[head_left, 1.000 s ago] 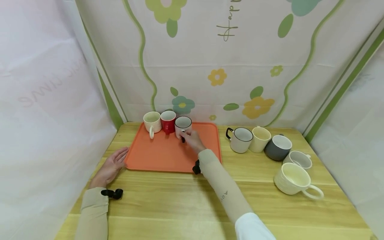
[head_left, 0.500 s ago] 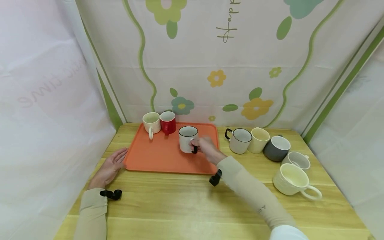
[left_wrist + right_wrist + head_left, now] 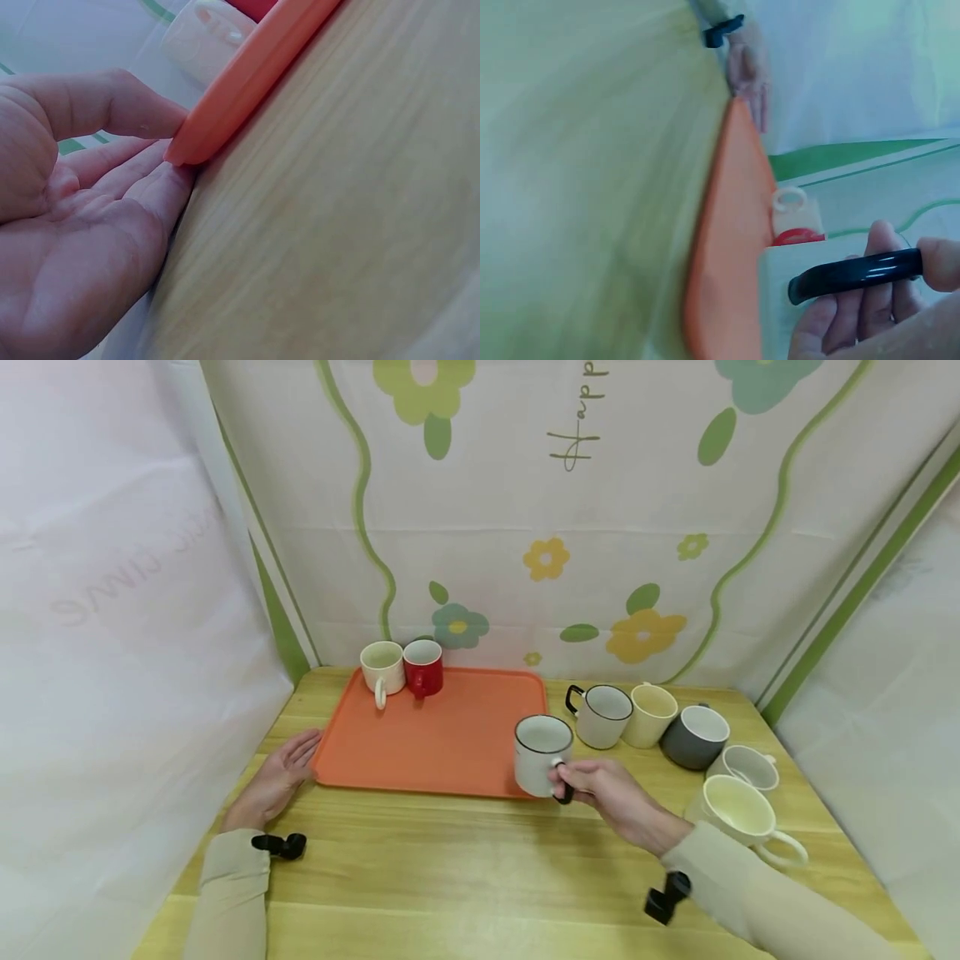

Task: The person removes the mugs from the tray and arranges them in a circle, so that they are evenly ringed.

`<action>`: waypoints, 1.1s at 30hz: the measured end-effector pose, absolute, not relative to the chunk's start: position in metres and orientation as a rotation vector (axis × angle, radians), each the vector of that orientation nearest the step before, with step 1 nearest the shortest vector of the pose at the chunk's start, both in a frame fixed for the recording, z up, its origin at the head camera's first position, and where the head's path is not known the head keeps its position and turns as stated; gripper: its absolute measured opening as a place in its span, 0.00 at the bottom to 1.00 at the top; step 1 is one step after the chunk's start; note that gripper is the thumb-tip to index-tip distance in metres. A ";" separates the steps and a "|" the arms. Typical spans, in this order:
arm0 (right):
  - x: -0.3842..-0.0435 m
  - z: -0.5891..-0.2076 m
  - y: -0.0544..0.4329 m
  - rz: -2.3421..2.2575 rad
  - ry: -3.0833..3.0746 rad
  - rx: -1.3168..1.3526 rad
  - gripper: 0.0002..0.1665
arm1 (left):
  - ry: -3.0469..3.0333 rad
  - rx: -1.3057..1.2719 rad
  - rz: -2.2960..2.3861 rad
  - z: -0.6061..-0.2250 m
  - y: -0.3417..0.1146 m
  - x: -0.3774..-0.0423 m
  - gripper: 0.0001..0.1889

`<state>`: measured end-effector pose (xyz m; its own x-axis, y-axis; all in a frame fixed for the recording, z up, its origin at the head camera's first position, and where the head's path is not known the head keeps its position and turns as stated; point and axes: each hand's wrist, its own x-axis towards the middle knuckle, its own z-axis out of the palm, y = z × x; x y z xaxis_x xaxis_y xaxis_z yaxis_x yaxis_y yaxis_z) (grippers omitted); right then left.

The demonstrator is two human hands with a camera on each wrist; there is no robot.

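My right hand holds a white mug with a black rim by its black handle. The mug is upright over the orange tray's front right corner, apparently raised. My left hand lies at the left edge of the orange tray, fingers extended. In the left wrist view its thumb touches the tray's corner, with the other fingers stretched alongside. A cream mug and a red mug stand side by side at the tray's back left, handles toward me.
On the wooden table right of the tray stand a second white black-rimmed mug, a pale yellow mug, a dark grey mug, a light grey-white mug and a large cream cup. Printed fabric walls the back.
My right hand has lifted the white black-rimmed mug from beside the red mug and brought it right and toward me, across the tray. The left hand stays in place.
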<state>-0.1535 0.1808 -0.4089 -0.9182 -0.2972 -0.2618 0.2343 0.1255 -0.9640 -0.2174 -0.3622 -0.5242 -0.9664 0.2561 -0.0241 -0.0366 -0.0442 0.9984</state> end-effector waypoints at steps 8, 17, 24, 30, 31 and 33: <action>-0.118 -0.423 0.250 -1.773 2.006 -0.094 0.20 | 2.008 0.228 2.139 -0.528 -0.361 -0.216 0.47; -0.090 -0.460 0.315 -1.806 1.906 -0.126 0.20 | 2.018 0.254 2.120 -0.528 -0.359 -0.218 0.46; -0.078 -0.471 0.340 -1.847 1.856 -0.261 0.23 | 2.039 0.277 2.105 -0.527 -0.359 -0.221 0.45; -0.073 -0.483 0.347 -1.911 1.807 -0.332 0.23 | 2.016 0.257 2.130 -0.526 -0.361 -0.221 0.45; -0.072 -0.485 0.347 -1.927 1.795 -0.337 0.23 | 2.015 0.250 2.133 -0.526 -0.361 -0.220 0.45; -0.072 -0.489 0.347 -1.954 1.779 -0.345 0.24 | 2.016 0.255 2.132 -0.527 -0.360 -0.219 0.45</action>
<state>-0.0717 0.3470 -0.4886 -0.8569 -0.4996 -0.1274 0.1735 -0.0468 -0.9837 -0.2195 -0.3605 -0.5269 -0.9660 0.2583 -0.0094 -0.0238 -0.0525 0.9983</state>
